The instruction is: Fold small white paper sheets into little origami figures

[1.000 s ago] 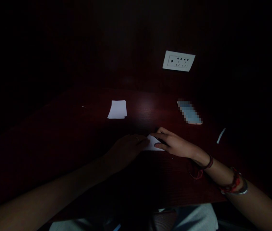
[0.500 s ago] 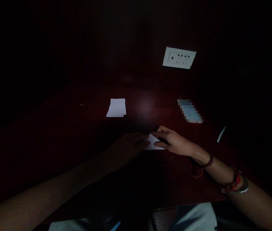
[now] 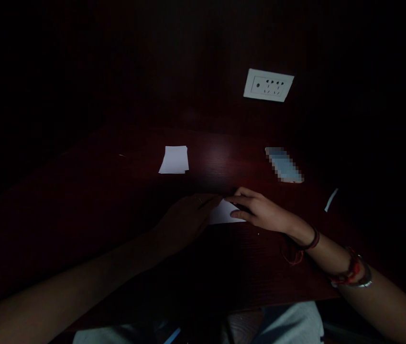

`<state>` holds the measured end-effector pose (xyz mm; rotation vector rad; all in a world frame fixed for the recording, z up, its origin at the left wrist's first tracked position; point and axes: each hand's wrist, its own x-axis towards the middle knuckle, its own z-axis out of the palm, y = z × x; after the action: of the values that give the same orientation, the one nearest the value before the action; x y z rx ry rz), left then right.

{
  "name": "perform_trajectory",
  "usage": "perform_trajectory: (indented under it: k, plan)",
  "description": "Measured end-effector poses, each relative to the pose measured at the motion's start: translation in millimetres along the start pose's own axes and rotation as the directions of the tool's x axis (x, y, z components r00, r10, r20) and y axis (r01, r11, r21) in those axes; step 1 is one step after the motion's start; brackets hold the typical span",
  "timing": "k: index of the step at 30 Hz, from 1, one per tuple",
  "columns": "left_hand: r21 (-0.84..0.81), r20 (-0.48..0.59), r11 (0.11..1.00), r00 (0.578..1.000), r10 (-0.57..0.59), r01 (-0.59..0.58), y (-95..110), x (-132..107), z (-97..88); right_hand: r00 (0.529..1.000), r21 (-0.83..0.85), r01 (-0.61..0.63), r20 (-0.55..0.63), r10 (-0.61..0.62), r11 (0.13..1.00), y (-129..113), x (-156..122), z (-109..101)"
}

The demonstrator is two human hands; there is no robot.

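Observation:
A small white piece of paper (image 3: 222,213) lies on the dark red wooden table (image 3: 116,215) in dim light. My left hand (image 3: 186,220) rests palm down on its left part, fingers stretched over it. My right hand (image 3: 260,210) presses on the paper's right edge with forefinger and thumb close together. Most of the paper is hidden under the two hands.
A small stack of white paper sheets (image 3: 174,160) lies farther back on the left. A phone (image 3: 283,165) lies at the back right, and a thin paper strip (image 3: 331,199) farther right. A white wall socket (image 3: 268,85) sits on the dark panel behind.
My left hand has slid slightly back and to the right over the paper, uncovering a bit more of its lower edge. My right hand has hardly moved.

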<state>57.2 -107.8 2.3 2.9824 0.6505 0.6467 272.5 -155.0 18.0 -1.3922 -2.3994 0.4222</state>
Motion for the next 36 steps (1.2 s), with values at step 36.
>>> perform_trajectory:
  k: [36]
  plan:
    - [0.02,0.023,0.99,0.99,0.14,-0.14,-7.1,-5.4,7.9,0.997,-0.26,0.032,0.08,-0.011,0.965,-5.4,-0.6,-1.0]
